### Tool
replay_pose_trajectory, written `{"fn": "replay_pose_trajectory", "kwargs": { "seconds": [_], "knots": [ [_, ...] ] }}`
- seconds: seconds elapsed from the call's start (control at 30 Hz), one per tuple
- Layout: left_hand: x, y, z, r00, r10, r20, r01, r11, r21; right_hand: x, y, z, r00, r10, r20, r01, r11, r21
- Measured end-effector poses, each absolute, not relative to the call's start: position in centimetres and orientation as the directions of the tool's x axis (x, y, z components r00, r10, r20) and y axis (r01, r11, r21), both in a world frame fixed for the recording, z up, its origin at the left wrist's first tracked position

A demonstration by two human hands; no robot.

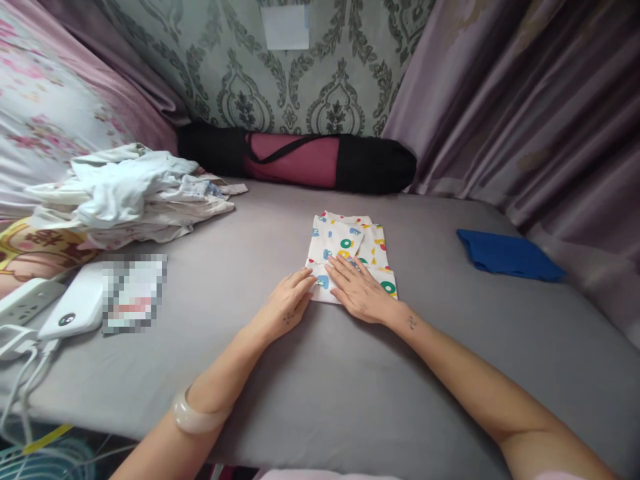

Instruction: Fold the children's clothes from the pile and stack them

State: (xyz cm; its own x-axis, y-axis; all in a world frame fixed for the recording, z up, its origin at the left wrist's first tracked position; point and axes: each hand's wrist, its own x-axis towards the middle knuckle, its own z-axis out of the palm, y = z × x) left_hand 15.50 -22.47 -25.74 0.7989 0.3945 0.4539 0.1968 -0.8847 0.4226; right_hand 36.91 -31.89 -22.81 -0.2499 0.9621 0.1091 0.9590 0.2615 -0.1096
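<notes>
A small white printed garment (340,233) lies folded on the grey bed sheet in front of me, patterned with blue, green, yellow and red figures. Its near part is folded over in a band. My right hand (361,290) lies flat on this band, fingers stretched forward and slightly apart. At the garment's left edge rests my left hand (287,303), its fingers extended and touching the cloth, with the thumb close to them. A pale bangle (197,413) circles my left forearm. The garment's underside is hidden.
A heap of light-coloured clothes (135,190) lies at the left. Nearer are a power strip (33,297), a white power bank (77,303) with cables, and a blurred packet (135,293). A black-and-pink bag (295,160) lines the back wall. A folded blue cloth (507,255) lies right.
</notes>
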Motion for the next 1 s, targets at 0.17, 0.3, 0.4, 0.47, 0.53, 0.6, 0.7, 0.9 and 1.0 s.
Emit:
{"fn": "replay_pose_trajectory", "kwargs": {
  "seconds": [0.17,0.3,0.4,0.47,0.53,0.6,0.7,0.9,1.0],
  "knots": [
    [15.3,-22.5,-25.4,0.799,0.414,0.437,0.204,-0.869,0.450,36.9,-31.1,-24.2,-0.239,0.970,0.054,0.956,0.245,-0.162],
    [15.2,-22.4,-25.1,0.792,0.427,0.436,0.213,-0.863,0.457,37.1,-31.2,-24.3,-0.236,0.970,0.055,0.955,0.242,-0.170],
    [15.1,-22.4,-25.1,0.784,0.437,0.440,0.222,-0.860,0.459,37.0,-31.2,-24.0,-0.235,0.971,0.044,0.956,0.239,-0.171],
    [15.0,-22.3,-25.1,0.773,0.446,0.450,0.225,-0.858,0.463,36.8,-31.2,-23.6,-0.235,0.972,0.027,0.956,0.236,-0.175],
    [15.0,-22.3,-25.2,0.758,0.459,0.464,0.231,-0.854,0.467,36.4,-31.0,-23.3,-0.217,0.976,0.014,0.960,0.216,-0.176],
    [15.0,-22.2,-25.1,0.736,0.483,0.474,0.244,-0.843,0.480,35.6,-30.8,-22.9,-0.196,0.980,0.019,0.964,0.196,-0.177],
    [15.0,-22.0,-24.6,0.692,0.543,0.475,0.272,-0.806,0.526,34.1,-30.2,-22.6,-0.198,0.979,0.048,0.963,0.203,-0.177],
    [15.0,-22.0,-23.7,0.576,0.665,0.476,0.345,-0.725,0.597,31.8,-28.3,-23.0,-0.219,0.973,0.070,0.957,0.228,-0.177],
    [15.0,-22.1,-23.5,0.546,0.698,0.463,0.375,-0.698,0.610,31.3,-27.7,-24.1,-0.213,0.975,0.059,0.958,0.221,-0.182]
  ]
}}
